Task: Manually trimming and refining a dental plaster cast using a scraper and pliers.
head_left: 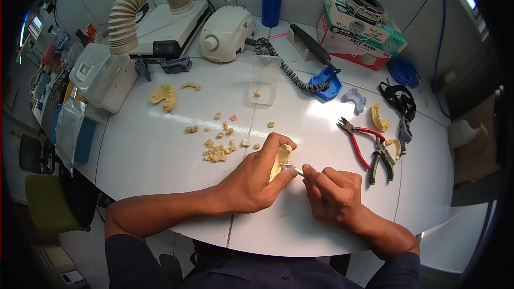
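My left hand [263, 176] is wrapped round a yellow plaster dental model [281, 159] above the near middle of the white table. A slim metal hand tool [297, 170] is gripped in my right hand [336, 191], its tip touching the model beside my left thumb. Most of the tool's handle is hidden by my right fingers, so its exact kind does not show. Left of my left hand lies a loose cluster of small cream tooth pieces [216, 153]. A small yellow chip [284, 215] rests on the table below my hands.
Red-handled cutters [353, 142] and green-black pliers [381, 161] lie to the right, near more dental models [379, 118]. Behind stand a small open plastic box [263, 92], a white control unit [227, 35], a corded handpiece [310, 43], a mask box [361, 35] and a ribbed hose [126, 16].
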`<state>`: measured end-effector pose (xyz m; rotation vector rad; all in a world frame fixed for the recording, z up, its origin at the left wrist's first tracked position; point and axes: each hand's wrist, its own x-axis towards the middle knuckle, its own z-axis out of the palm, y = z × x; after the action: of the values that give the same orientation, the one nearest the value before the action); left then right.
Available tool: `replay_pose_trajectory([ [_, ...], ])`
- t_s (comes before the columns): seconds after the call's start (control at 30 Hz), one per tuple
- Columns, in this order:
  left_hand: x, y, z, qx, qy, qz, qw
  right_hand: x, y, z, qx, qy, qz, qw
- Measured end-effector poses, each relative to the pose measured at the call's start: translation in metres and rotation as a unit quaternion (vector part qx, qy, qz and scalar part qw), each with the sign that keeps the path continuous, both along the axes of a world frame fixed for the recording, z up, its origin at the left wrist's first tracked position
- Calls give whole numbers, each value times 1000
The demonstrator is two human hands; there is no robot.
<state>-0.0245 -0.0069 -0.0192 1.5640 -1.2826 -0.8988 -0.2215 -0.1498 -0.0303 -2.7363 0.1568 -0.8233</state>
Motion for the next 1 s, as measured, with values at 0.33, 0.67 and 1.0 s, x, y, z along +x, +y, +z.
replay_pose_trajectory([
  [0.33, 1, 0, -3, -3, -9, -10, 1000, 1, 1, 0, -4, -1, -4, 1000],
  [0.67, 0, -3, 9, 41, 27, -20, 999, -1, 0, 0, -16, -16, -12, 1000],
  [1.0, -1, 2, 1, -10, -3, -4, 1000, -1, 1, -1, 2, 0, 10, 1000],
])
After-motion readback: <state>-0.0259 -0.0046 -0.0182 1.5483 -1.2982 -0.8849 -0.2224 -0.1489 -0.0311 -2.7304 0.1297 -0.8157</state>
